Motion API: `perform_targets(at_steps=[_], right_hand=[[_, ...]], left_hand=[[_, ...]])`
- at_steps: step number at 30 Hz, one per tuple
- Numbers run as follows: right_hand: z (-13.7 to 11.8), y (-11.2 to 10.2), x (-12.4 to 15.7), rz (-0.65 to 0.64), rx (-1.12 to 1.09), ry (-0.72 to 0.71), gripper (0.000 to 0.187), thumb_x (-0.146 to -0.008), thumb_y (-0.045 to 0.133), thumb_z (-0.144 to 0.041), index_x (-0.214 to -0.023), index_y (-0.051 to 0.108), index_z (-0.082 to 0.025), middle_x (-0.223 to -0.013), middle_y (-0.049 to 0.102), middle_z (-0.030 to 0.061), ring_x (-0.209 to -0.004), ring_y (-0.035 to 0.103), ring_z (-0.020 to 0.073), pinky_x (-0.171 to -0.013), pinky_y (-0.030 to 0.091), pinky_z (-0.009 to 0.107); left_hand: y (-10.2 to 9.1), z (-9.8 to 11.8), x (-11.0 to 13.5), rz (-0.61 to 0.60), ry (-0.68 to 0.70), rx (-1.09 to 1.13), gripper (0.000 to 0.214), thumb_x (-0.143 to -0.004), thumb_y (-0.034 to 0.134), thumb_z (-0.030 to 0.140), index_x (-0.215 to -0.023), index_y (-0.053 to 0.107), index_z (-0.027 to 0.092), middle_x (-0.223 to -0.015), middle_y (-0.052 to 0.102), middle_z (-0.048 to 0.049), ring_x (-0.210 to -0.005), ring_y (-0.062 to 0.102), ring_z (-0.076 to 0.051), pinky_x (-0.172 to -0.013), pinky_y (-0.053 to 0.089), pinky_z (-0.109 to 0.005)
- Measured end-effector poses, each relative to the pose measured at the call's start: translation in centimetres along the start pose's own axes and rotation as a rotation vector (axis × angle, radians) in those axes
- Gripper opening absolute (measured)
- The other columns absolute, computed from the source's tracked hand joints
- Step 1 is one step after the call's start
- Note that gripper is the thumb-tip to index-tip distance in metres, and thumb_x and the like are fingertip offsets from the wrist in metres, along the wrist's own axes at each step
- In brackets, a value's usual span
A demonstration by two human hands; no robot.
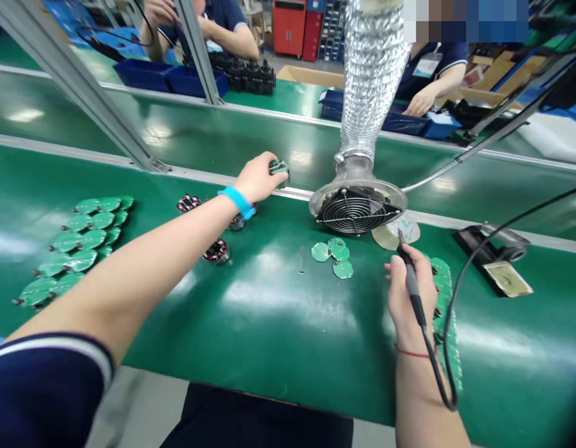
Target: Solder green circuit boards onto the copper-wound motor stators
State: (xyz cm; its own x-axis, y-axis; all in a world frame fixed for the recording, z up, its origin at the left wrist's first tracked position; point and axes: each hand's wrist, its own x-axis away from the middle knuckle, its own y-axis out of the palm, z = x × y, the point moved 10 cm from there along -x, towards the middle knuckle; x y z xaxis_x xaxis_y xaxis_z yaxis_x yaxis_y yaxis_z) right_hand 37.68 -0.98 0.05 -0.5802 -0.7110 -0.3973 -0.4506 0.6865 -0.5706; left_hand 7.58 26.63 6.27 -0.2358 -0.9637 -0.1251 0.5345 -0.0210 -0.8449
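Iron (pixel 412 286): black, grey
Boards (pixel 342 269): light green
Table (pixel 278 330): deeper green
Wristband (pixel 240 202): bright blue
Bracelet (pixel 415 354): red
Sleeve (pixel 45 389): navy, white stripe
Duct (pixel 372 81): silver, crinkled rings
Grille (pixel 355 216): concentric silver circles

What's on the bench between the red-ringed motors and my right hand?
In the head view, four round green boards lie clustered there, plus a faint thin streak I can't identify.

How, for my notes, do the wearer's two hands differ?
The left hand grips a green-topped part; the right hand holds a corded tool. The left wrist bears a broad blue band; the right, a thin red cord. The left hand is farther out than the right. Both hold something.
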Motion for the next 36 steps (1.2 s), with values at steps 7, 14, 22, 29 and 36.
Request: perform_targets(at_steps=[7, 14, 22, 29, 36], right_hand=[[0.7, -1.9, 0.8, 0.134, -0.128, 0.090, 0.059, -0.094, 0.062, -0.065, -0.131, 0.070, -0.020, -0.103, 0.079, 0.0121, -0.073, 0.074, 0.0241, -0.077, 0.060, 0.044], [0.7, 1.9, 1.6, -0.139, -0.198, 0.091, 0.043, -0.100, 0.054, -0.058, -0.123, 0.063, -0.023, -0.100, 0.081, 0.0104, -0.077, 0.078, 0.0249, -0.074, 0.063, 0.043], [-1.4, 6.6, 4.3, -0.256, -0.014, -0.013, 0.048, -0.090, 0.064, -0.046, -0.130, 0.051, -0.023, -0.122, 0.072, 0.0151, -0.115, 0.071, 0.0343, -0.098, 0.060, 0.058], [-2.5, 7.6, 4.4, -0.323, 0.098, -0.097, 0.053, -0.085, 0.067, -0.035, -0.134, 0.054, -0.022, -0.121, 0.072, 0.0139, -0.111, 0.065, 0.0355, -0.100, 0.055, 0.060], [-3.0, 5.7, 6.0, -0.386, 0.109, -0.139, 0.057, -0.086, 0.056, -0.025, -0.142, 0.051, -0.020, -0.129, 0.071, 0.0148, -0.120, 0.064, 0.0359, -0.103, 0.054, 0.060]], left_hand=[[5.7, 0.1, -7.2, -0.106, -0.113, -0.171, 0.049, -0.096, 0.068, 0.027, -0.140, 0.058, 0.009, -0.145, 0.066, -0.0256, -0.135, 0.066, -0.032, -0.115, 0.049, -0.037], [0.9, -2.6, -4.0, -0.253, -0.031, -0.440, 0.049, -0.094, 0.069, 0.041, -0.131, 0.064, 0.010, -0.142, 0.067, -0.0231, -0.133, 0.065, -0.033, -0.109, 0.049, -0.037], [1.3, -3.0, 6.2, -0.317, 0.183, -0.647, 0.035, -0.098, 0.064, 0.045, -0.106, 0.070, 0.011, -0.109, 0.078, -0.0164, -0.125, 0.064, -0.037, -0.115, 0.038, -0.052], [4.6, 2.8, 13.8, -0.574, 0.340, -0.469, 0.048, -0.106, 0.050, 0.053, -0.073, 0.064, 0.020, -0.070, 0.070, -0.0054, -0.076, 0.069, -0.024, -0.083, 0.046, -0.036], [3.7, 4.9, 16.9, -0.538, 0.540, -0.045, 0.044, -0.092, 0.076, 0.038, -0.129, 0.063, 0.018, -0.130, 0.069, -0.0128, -0.121, 0.064, -0.031, -0.105, 0.050, -0.042]])
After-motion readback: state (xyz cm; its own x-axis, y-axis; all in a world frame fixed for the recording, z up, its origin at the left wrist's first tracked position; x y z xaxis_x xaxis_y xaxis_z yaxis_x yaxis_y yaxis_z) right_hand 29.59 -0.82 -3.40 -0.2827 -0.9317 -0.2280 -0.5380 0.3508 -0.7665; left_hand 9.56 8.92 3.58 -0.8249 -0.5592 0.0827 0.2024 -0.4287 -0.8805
